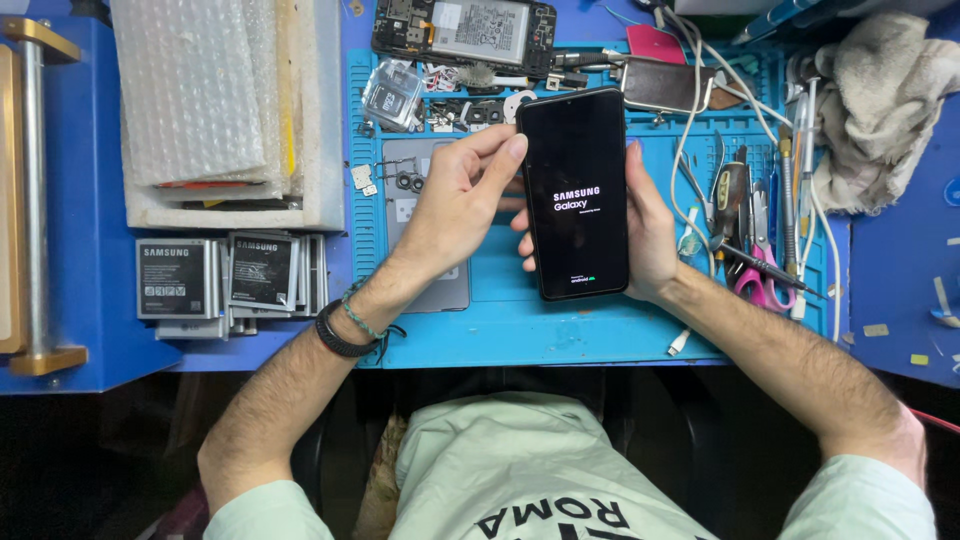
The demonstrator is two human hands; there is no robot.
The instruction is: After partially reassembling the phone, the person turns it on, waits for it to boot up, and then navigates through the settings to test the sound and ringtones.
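A black smartphone (575, 193) is held upright above a light blue repair mat (560, 325), its long axis running away from the person, top edge toward the far side of the bench and bottom edge toward the body. The screen faces up and is dark with small white start-up lettering.

The right hand (650, 235) cradles the phone from behind and along its right edge, fingers wrapped around the back with their tips showing past the left edge. The left hand (455, 205) touches the upper left edge with its fingertips (514, 147), fingers lightly curled and close together.

Beneath the left hand's fingers lies a grey phone back cover (420, 225). Beyond both hands' fingertips sits an opened phone with exposed battery (465, 30) among small parts. Right of the right hand's fingers lie tweezers, pink-handled scissors (762, 282) and white cables (690, 120). Left of the left wrist are stacked phone batteries (225, 280) and bubble wrap (195, 90).
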